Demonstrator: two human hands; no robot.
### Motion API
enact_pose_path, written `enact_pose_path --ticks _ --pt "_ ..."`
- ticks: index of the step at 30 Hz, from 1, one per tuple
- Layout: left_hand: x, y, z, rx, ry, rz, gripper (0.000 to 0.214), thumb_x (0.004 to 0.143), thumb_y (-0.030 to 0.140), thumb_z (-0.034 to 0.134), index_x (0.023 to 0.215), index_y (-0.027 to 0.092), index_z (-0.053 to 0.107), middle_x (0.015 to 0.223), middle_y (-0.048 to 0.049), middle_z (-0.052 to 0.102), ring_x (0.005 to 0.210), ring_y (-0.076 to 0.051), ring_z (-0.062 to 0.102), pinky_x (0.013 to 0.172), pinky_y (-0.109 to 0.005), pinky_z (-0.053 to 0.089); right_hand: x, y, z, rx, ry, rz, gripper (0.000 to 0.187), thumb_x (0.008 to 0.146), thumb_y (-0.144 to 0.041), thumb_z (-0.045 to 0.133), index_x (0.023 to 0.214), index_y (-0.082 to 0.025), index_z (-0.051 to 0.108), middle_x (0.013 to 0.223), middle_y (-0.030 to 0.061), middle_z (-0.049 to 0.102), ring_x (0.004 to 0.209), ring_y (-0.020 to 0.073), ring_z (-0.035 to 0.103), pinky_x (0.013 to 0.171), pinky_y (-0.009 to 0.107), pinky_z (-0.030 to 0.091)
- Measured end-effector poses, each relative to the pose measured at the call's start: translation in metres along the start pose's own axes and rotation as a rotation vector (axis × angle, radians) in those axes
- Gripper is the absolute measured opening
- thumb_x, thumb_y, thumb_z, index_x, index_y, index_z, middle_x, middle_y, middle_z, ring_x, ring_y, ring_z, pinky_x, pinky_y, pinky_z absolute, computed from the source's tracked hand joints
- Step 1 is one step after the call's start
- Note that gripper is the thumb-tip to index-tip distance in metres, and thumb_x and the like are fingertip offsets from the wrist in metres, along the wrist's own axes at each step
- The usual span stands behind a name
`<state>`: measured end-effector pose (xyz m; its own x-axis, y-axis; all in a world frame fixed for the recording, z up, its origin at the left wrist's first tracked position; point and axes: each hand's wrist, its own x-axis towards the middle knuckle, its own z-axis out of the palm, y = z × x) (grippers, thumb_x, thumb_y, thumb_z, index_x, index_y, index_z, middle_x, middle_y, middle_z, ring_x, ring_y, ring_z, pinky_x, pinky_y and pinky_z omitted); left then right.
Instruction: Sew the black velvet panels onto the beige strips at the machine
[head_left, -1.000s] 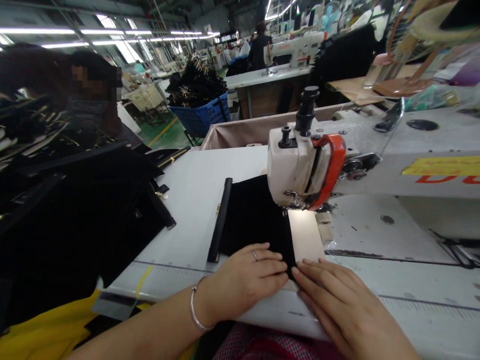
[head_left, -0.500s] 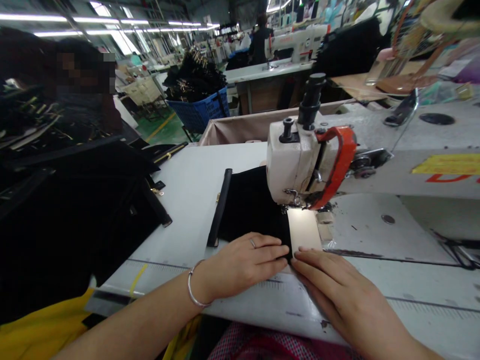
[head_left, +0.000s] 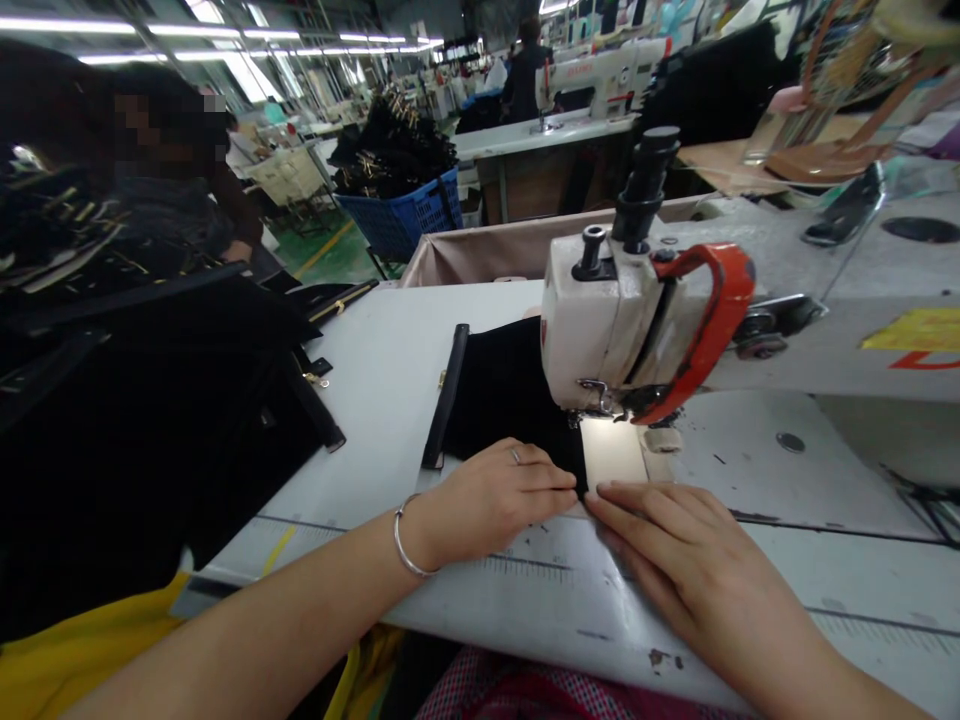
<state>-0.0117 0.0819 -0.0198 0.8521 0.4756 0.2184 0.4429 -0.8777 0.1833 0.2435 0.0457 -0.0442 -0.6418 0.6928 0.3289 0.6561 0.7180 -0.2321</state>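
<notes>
A black fabric panel (head_left: 502,390) lies on the white sewing table, its right edge running under the head of a sewing machine (head_left: 592,330). A dark bound strip (head_left: 448,395) with a small gold-coloured fitting edges its left side. My left hand (head_left: 502,495), with a ring and a bracelet, rests flat on the panel's near part, fingers stretched towards the right edge; its thumb is hidden. My right hand (head_left: 675,545) lies with outstretched fingers, fingertips at the panel's near right corner and on the lit pale plate (head_left: 613,455). The needle point cannot be made out.
More black pieces with zips (head_left: 165,430) cover the left side. Beyond the table stand a pinkish fabric-lined bin (head_left: 480,255) and a blue basket (head_left: 401,220) heaped with black pieces. A person (head_left: 172,190) is at the far left. A printed ruler (head_left: 525,568) runs along the near edge.
Both hands and the black panel have shifted slightly away from me, towards the machine. The view has turned a little, so the machine appears further right.
</notes>
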Motion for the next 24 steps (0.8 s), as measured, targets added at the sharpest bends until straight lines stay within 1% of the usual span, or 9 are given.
enact_pose_path --ticks 4,8,10,15,20,24 --pt "0.006 -0.01 0.0 0.035 -0.014 -0.002 0.029 0.095 0.012 0.044 0.12 0.017 0.059 0.126 -0.006 0.062 0.115 -0.018 0.054 0.099 -0.034 0.043 0.007 0.005 0.0 -0.014 0.002 0.007 0.036 0.094 -0.024 0.048 0.13 -0.024 0.054 0.121 0.0058 0.059 0.106 0.0207 0.056 0.09 0.041 0.045" --pt "0.011 -0.02 0.001 0.049 -0.017 0.001 0.029 0.095 0.011 0.045 0.12 0.017 0.059 0.126 -0.005 0.061 0.115 -0.017 0.054 0.1 -0.034 0.043 0.012 0.011 0.001 -0.024 -0.001 0.003 0.037 0.094 -0.026 0.049 0.131 -0.025 0.052 0.124 0.0039 0.058 0.11 0.0205 0.053 0.092 0.041 0.044" --pt "0.013 -0.025 0.001 0.052 -0.009 -0.003 0.029 0.095 0.011 0.045 0.12 0.016 0.058 0.126 -0.0043 0.061 0.116 -0.017 0.053 0.101 -0.033 0.042 0.015 0.014 0.002 -0.027 -0.008 0.007 0.037 0.093 -0.027 0.05 0.131 -0.025 0.053 0.124 0.0035 0.058 0.112 0.0209 0.052 0.093 0.042 0.044" --pt "0.021 -0.038 0.002 0.062 0.006 0.0 0.028 0.095 0.011 0.045 0.117 0.017 0.06 0.123 -0.0031 0.063 0.116 -0.016 0.055 0.103 -0.033 0.042 0.024 0.02 0.003 -0.05 -0.025 0.019 0.036 0.093 -0.029 0.049 0.128 -0.023 0.056 0.123 0.0051 0.06 0.107 0.0224 0.056 0.091 0.043 0.046" --pt "0.027 -0.052 0.008 0.071 0.028 0.018 0.027 0.095 0.012 0.043 0.114 0.018 0.062 0.12 -0.0031 0.065 0.115 -0.015 0.056 0.103 -0.034 0.042 0.033 0.026 0.005 -0.079 -0.024 0.019 0.036 0.094 -0.032 0.047 0.128 -0.023 0.055 0.126 0.0044 0.059 0.112 0.0235 0.055 0.092 0.043 0.047" --pt "0.028 -0.058 0.011 0.078 0.057 0.014 0.026 0.094 0.013 0.045 0.113 0.018 0.062 0.12 -0.002 0.065 0.115 -0.015 0.057 0.104 -0.034 0.04 0.033 0.029 0.007 -0.088 -0.02 0.012 0.038 0.095 -0.034 0.046 0.131 -0.023 0.052 0.129 0.0037 0.057 0.114 0.0237 0.053 0.095 0.044 0.045"
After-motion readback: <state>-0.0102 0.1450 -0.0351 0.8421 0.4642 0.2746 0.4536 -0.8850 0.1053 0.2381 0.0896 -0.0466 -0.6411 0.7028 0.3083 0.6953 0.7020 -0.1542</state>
